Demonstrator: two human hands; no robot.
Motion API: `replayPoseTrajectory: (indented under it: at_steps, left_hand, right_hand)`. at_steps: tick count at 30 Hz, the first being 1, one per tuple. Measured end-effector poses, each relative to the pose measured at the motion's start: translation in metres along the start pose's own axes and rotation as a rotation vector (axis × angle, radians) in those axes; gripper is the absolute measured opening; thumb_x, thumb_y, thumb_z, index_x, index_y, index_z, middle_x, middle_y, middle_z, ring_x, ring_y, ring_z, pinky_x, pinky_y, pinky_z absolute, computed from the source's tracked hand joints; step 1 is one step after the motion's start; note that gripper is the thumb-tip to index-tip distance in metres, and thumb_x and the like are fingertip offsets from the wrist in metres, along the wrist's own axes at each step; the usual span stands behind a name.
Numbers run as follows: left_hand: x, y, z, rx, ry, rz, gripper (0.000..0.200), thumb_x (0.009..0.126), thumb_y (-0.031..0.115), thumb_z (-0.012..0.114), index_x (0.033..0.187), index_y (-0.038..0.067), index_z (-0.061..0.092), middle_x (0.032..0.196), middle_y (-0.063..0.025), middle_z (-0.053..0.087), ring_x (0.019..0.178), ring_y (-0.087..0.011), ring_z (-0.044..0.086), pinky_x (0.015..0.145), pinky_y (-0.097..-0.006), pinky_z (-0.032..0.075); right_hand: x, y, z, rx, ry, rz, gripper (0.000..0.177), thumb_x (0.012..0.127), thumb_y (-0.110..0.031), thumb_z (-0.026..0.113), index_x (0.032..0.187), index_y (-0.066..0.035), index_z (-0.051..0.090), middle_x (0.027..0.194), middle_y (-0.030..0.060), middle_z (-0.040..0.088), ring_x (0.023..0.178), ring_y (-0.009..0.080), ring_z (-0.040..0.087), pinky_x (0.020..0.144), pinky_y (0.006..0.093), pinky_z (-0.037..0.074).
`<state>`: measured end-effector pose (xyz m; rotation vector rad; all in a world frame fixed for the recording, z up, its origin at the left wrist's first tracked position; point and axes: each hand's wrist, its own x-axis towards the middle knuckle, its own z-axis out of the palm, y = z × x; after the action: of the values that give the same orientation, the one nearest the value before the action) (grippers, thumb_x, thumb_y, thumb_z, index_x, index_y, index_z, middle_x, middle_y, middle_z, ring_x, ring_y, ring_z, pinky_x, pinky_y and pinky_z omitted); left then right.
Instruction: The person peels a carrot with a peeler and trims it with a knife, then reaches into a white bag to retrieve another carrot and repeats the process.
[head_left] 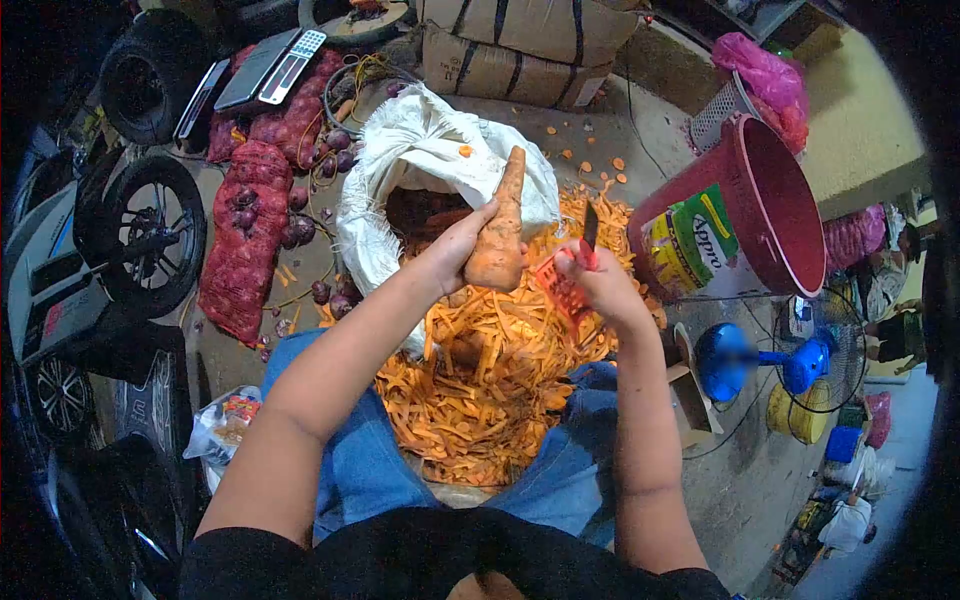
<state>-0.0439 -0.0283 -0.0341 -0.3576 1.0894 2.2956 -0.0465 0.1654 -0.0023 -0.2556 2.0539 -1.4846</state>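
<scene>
My left hand (462, 248) is closed round the thick end of a large, unpeeled-looking carrot (508, 215), its tapered tip pointing up and away from me. Just to the right, my right hand (600, 285) grips a red-handled peeler (566, 284) with a dark blade sticking up beyond the fingers. A small gap separates the peeler from the carrot. Beneath both hands, a big heap of orange carrot peels (470, 400) spreads between my knees. An opened white woven sack (385, 160) stands behind the carrot, with darker carrots partly visible in its shadowed mouth.
A tilted dark-red bucket (680, 190) lies to the right of the peels, near a blue fan (725, 360). Red mesh sacks of onions (245, 240) are on the left, beside a motorbike wheel (150, 235). Cut carrot slices (617, 163) dot the floor before stacked brown bales (510, 65).
</scene>
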Motion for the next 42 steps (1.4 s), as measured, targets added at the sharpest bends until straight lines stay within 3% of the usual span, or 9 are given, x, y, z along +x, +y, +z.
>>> replayPoseTrajectory:
  at_steps: [3,4,7,12,17,22,34,38,42]
  left_hand:
    - [0.0,-0.003,-0.004,0.044,0.0,-0.007,0.04,0.083,0.038,0.029,0.098,0.004,0.043,0.084,-0.014,0.055,0.075,-0.0208,0.056,0.066,-0.0337,0.047]
    - [-0.001,-0.002,-0.004,0.046,-0.002,-0.009,0.04,0.083,0.038,0.029,0.098,0.004,0.043,0.084,-0.014,0.055,0.075,-0.0208,0.056,0.066,-0.0337,0.047]
    - [-0.004,-0.001,-0.001,-0.105,-0.035,-0.04,0.038,0.084,0.036,0.029,0.096,0.004,0.044,0.081,-0.0133,0.055,0.073,-0.0211,0.056,0.066,-0.0345,0.047]
    - [0.001,-0.002,-0.006,-0.169,-0.145,-0.044,0.039,0.084,0.037,0.027,0.094,0.003,0.041,0.075,-0.0144,0.053,0.067,-0.0261,0.057,0.061,-0.0369,0.048]
    - [0.003,-0.011,-0.003,-0.238,-0.041,-0.105,0.037,0.084,0.036,0.025,0.096,0.003,0.039,0.073,-0.0154,0.054,0.065,-0.0256,0.056,0.059,-0.0374,0.048]
    - [-0.002,-0.03,0.017,-0.266,-0.018,-0.18,0.034,0.085,0.032,0.022,0.101,0.006,0.038,0.089,-0.014,0.054,0.071,-0.0225,0.056,0.06,-0.0378,0.047]
    - [-0.015,-0.035,0.028,-0.08,0.11,-0.148,0.039,0.086,0.033,0.02,0.1,0.004,0.043,0.085,-0.0086,0.054,0.073,-0.0184,0.055,0.067,-0.0315,0.046]
    - [-0.03,-0.042,0.041,0.04,0.045,-0.253,0.037,0.086,0.033,0.023,0.095,0.004,0.044,0.078,-0.0103,0.055,0.066,-0.0196,0.056,0.064,-0.0316,0.046]
    - [-0.029,-0.048,0.037,0.012,-0.072,-0.338,0.038,0.085,0.035,0.026,0.093,0.002,0.043,0.075,-0.012,0.055,0.063,-0.0218,0.056,0.061,-0.033,0.047]
  right_hand:
    - [-0.001,-0.001,-0.007,-0.514,0.266,-0.002,0.018,0.077,-0.02,0.047,0.074,-0.002,0.049,0.058,0.0065,0.051,0.056,0.0159,0.049,0.051,0.0304,0.036]
    - [-0.002,0.0,-0.005,-0.632,0.367,-0.038,0.015,0.072,-0.018,0.049,0.079,-0.005,0.052,0.064,0.0184,0.052,0.062,0.0321,0.051,0.055,0.0381,0.039]
    - [0.0,0.003,0.004,-0.824,0.343,-0.014,0.016,0.071,-0.018,0.049,0.081,-0.006,0.053,0.069,0.0183,0.054,0.069,0.035,0.051,0.06,0.0415,0.04]
    - [0.002,0.004,0.012,-0.7,0.312,-0.092,0.019,0.075,-0.023,0.048,0.081,-0.005,0.052,0.067,0.0163,0.054,0.064,0.0303,0.053,0.059,0.0383,0.041]
    - [0.015,0.007,0.004,0.282,0.507,-0.159,0.021,0.079,-0.024,0.046,0.07,-0.005,0.05,0.058,0.0011,0.049,0.052,0.0082,0.045,0.048,0.0231,0.037]
    - [0.012,-0.024,0.017,0.608,0.776,-0.113,0.019,0.079,-0.022,0.048,0.067,-0.007,0.049,0.055,-0.0029,0.044,0.046,0.0057,0.038,0.041,0.0219,0.031]
    - [0.031,0.003,0.051,0.086,0.906,-0.162,0.02,0.079,-0.016,0.047,0.071,0.002,0.051,0.059,0.0098,0.053,0.051,0.0178,0.047,0.051,0.0309,0.037]
    - [0.048,0.021,0.014,-0.136,1.206,-0.254,0.022,0.078,-0.018,0.045,0.071,0.002,0.052,0.059,0.0131,0.053,0.051,0.0242,0.049,0.051,0.0338,0.038]
    - [0.05,0.037,-0.033,-0.063,1.418,-0.073,0.025,0.078,-0.019,0.045,0.069,0.004,0.051,0.058,0.0147,0.053,0.053,0.0262,0.05,0.053,0.0352,0.038]
